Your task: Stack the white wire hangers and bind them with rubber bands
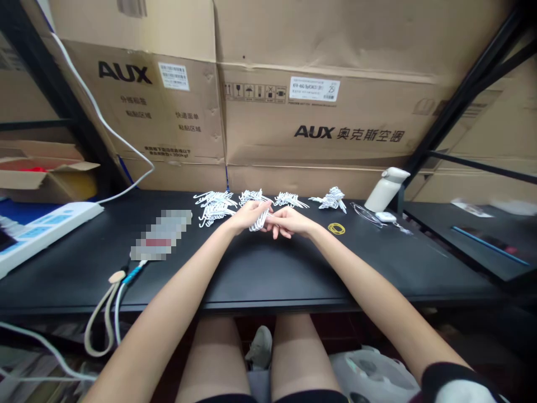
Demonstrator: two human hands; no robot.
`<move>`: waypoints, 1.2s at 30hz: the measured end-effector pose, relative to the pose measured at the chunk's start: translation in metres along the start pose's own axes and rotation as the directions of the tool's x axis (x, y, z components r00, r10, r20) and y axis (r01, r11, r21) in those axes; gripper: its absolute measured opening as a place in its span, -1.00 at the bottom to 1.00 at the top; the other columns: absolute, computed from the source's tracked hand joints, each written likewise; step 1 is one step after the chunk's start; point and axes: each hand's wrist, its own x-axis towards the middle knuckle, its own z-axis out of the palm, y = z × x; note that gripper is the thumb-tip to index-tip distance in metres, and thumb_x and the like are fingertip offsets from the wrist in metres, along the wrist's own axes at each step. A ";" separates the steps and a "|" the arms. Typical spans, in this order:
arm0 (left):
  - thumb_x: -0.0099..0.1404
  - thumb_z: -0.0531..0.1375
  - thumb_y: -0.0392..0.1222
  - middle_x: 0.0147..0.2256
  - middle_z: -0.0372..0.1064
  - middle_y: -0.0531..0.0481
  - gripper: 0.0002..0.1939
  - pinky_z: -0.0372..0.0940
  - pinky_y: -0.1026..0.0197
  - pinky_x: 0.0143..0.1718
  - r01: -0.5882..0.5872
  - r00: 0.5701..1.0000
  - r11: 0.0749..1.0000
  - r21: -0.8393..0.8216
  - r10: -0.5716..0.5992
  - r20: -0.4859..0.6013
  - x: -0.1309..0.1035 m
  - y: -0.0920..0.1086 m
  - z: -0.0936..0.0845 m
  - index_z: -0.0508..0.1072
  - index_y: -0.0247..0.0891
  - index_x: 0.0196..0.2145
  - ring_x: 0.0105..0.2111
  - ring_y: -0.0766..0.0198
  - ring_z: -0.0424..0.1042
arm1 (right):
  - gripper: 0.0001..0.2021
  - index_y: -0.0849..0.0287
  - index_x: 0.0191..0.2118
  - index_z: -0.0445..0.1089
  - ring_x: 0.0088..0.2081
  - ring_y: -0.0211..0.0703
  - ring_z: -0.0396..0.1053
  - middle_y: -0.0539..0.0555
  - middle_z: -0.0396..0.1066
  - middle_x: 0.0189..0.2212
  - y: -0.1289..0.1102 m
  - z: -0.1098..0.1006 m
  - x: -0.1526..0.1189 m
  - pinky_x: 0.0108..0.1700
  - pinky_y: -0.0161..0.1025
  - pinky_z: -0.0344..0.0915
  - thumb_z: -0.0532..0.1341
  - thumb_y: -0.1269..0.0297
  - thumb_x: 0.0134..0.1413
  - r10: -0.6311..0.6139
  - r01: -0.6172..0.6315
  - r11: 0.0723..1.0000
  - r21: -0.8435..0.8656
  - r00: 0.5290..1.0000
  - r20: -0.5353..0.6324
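Observation:
My left hand (248, 215) is closed round a bundle of white hooks (259, 220) above the black table (268, 274). My right hand (289, 221) meets the bundle from the right, its thumb and index finger at the hooks and its other fingers loosely curled. Behind my hands lie more bunches of white hooks, two at the left (215, 212), one partly hidden behind my left hand, and one (289, 200) behind my right hand. A looser, tangled bunch (331, 200) sits farther right. Yellow rubber bands (336, 228) lie to the right of my right hand.
A white bottle (386, 189) stands at the back right, beside a small white case (385, 216) and a clear cord. At the left are a blurred-out phone (161, 235) with a strap and cable, and a white power strip (50, 232). Large cardboard boxes (260, 129) stand behind the table.

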 end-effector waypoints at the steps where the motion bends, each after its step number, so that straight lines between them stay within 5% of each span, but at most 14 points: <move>1: 0.30 0.12 0.08 -0.61 0.41 -0.04 -0.61 0.35 0.29 -0.58 -0.004 1.000 1.000 -0.005 0.004 -0.013 0.000 0.000 0.000 0.39 -0.38 -0.32 -0.62 0.29 0.43 | -0.55 0.34 -0.45 0.47 -0.79 -0.48 0.11 0.08 0.47 -0.64 0.001 0.000 0.001 -0.74 -0.46 -0.09 0.20 -0.05 0.07 -0.005 0.005 1.000 0.022 1.000 0.006; 15: 0.31 0.10 0.07 -0.64 0.38 -0.01 -0.62 0.24 0.36 -0.66 -0.055 0.996 0.998 0.023 0.054 0.071 -0.003 0.002 0.000 0.41 -0.36 -0.36 -0.68 0.34 0.37 | -0.55 0.39 -0.41 0.51 -0.80 -0.51 0.03 0.15 0.51 -0.59 0.003 -0.001 0.000 -0.74 -0.43 -0.15 0.19 -0.01 0.10 -0.049 0.046 0.997 0.062 0.998 0.048; 27: 0.33 0.00 0.19 -0.64 0.39 -0.07 -0.51 0.31 0.29 -0.65 -0.004 1.000 0.996 0.086 0.003 0.017 0.000 0.003 0.004 0.40 -0.33 -0.39 -0.64 0.27 0.40 | -0.56 0.36 -0.49 0.45 -0.82 -0.52 -0.04 0.10 0.48 -0.64 0.001 0.001 0.001 -0.75 -0.43 -0.20 0.17 0.01 0.12 -0.093 0.093 0.996 0.007 0.996 0.003; 36: 0.35 -0.01 0.13 -0.72 0.32 0.02 -0.56 0.23 0.34 -0.70 -0.083 0.993 0.958 0.275 0.103 -0.059 0.004 -0.006 0.003 0.31 -0.30 -0.45 -0.72 0.31 0.37 | -0.53 0.36 -0.49 0.45 -0.81 -0.51 0.00 0.12 0.49 -0.61 0.002 0.007 0.003 -0.76 -0.44 -0.15 0.17 -0.03 0.10 -0.091 0.090 0.996 -0.008 0.995 -0.032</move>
